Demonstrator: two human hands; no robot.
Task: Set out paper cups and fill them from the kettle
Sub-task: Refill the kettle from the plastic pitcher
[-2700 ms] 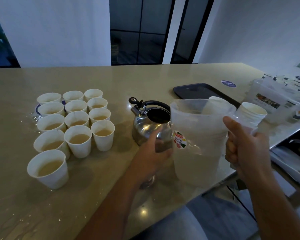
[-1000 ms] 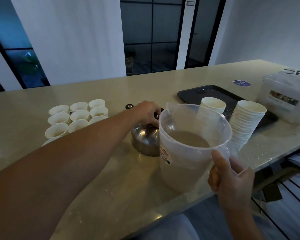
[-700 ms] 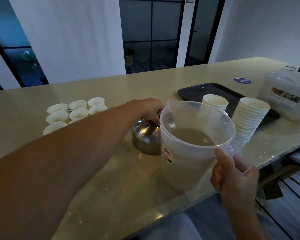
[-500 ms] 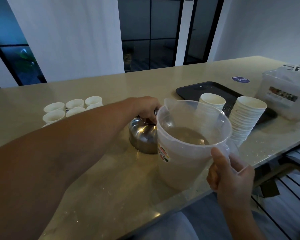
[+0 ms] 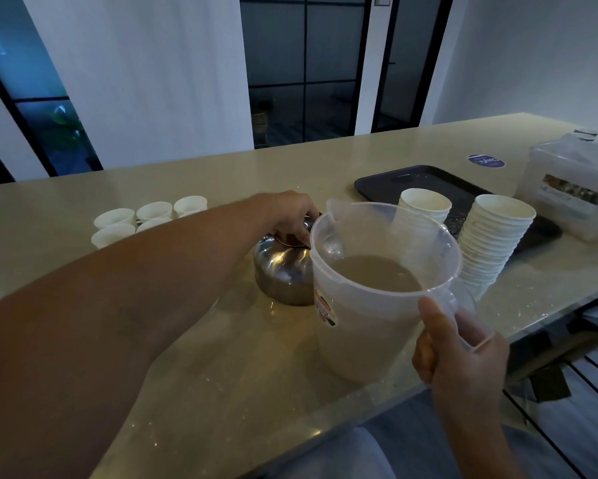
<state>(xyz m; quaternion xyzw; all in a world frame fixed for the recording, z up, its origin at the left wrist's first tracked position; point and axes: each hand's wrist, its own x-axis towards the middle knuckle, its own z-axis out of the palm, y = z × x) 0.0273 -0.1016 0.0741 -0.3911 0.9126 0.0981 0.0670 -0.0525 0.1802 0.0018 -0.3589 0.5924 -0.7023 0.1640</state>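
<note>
Kettle [image 5: 283,271] just left of jug [image 5: 377,305]

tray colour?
Black, glossy tray; only the head view shows it.

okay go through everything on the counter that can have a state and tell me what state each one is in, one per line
Kettle: upright on the counter, left hand gripping its top.
Jug: upright, partly full of cloudy liquid, right hand gripping its handle.
Set-out cups: upright, contents not visible.
Cup stacks: nested, upright, top cups empty.
Tray: flat, wet-looking.
Plastic box: lid on.
</note>
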